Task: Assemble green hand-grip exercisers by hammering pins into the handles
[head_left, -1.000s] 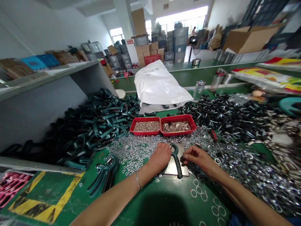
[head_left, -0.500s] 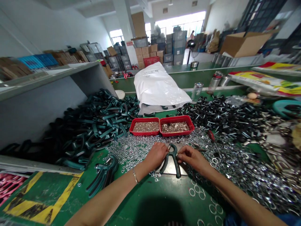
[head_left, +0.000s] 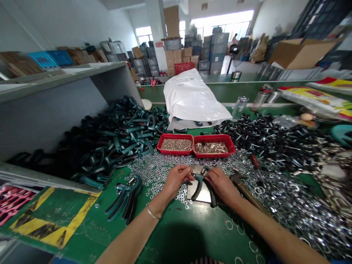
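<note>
A dark green hand-grip frame [head_left: 202, 184] lies on a small metal plate [head_left: 198, 192] on the green bench. My left hand [head_left: 175, 178] has its fingers curled and pinched at the frame's top end. My right hand [head_left: 221, 184] is closed over the frame's right side, holding it down. A small metal part sits at the frame's top between the two hands; I cannot make it out.
Two red trays [head_left: 196, 145] of small metal parts stand behind the plate. A heap of green grip frames [head_left: 110, 139] fills the left, black-capped bolts [head_left: 269, 137] the right, steel rings [head_left: 288, 198] around. A hammer [head_left: 246, 190] lies beside my right wrist. Finished grips [head_left: 126, 198] lie front left.
Both hands have closed in on the top of the frame; the left went from resting flat beside it to pinching at its top. The view shifted slightly.
</note>
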The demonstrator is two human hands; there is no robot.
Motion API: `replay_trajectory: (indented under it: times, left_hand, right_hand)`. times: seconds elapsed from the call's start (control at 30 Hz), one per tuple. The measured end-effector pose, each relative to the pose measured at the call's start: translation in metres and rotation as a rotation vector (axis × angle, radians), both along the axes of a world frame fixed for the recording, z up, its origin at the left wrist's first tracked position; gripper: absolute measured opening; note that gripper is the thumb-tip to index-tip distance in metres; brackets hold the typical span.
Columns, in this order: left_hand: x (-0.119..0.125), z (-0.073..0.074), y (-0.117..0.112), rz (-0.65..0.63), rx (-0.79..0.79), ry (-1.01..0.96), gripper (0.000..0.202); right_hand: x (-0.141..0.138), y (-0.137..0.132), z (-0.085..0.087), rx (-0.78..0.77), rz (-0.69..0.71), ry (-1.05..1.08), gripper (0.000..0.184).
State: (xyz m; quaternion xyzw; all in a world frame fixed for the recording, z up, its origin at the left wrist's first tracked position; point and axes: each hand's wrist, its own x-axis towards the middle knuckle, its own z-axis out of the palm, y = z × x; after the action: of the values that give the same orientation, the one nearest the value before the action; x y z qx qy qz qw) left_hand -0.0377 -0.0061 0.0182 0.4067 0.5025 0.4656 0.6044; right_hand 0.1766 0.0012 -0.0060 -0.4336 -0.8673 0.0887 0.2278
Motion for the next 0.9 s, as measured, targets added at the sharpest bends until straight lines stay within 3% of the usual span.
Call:
replay_trajectory:
  times: [0.1,0.3,0.43,0.57,0.67,0.73,0.8,0.9]
  left_hand:
    - [0.000,-0.003,-0.001,-0.021,0.131,0.180,0.025]
    - [0.009,0.003,-0.001,-0.106,0.483,0.736,0.010]
    - [0.012,0.008,0.000,-0.197,0.543,0.842,0.007]
    - [0.012,0.013,0.001,-0.219,0.557,0.862,0.009]
    - [0.013,0.015,0.002,-0.252,0.550,0.919,0.012]
    - [0.016,0.018,0.000,-0.308,0.549,0.945,0.013]
    - [0.021,0.021,-0.005,-0.372,0.569,0.928,0.013]
    - [0.029,0.029,-0.017,-0.427,0.586,0.902,0.013]
  right_hand:
    - [-0.002,-0.002,0.000,0.071,0.001,-0.066,0.020]
    - [-0.006,-0.006,0.004,0.126,0.025,-0.176,0.018]
    - [-0.009,-0.009,0.003,0.126,-0.035,-0.190,0.019]
    - [-0.005,-0.014,0.004,0.094,0.039,-0.195,0.022]
    - [0.005,-0.015,0.012,-0.022,0.098,-0.030,0.026]
    - [0.012,-0.015,0.022,-0.150,0.058,0.173,0.022]
    - [0.016,-0.018,0.032,-0.340,-0.062,0.381,0.016]
    - [0.014,-0.030,0.043,-0.713,-0.184,0.634,0.024]
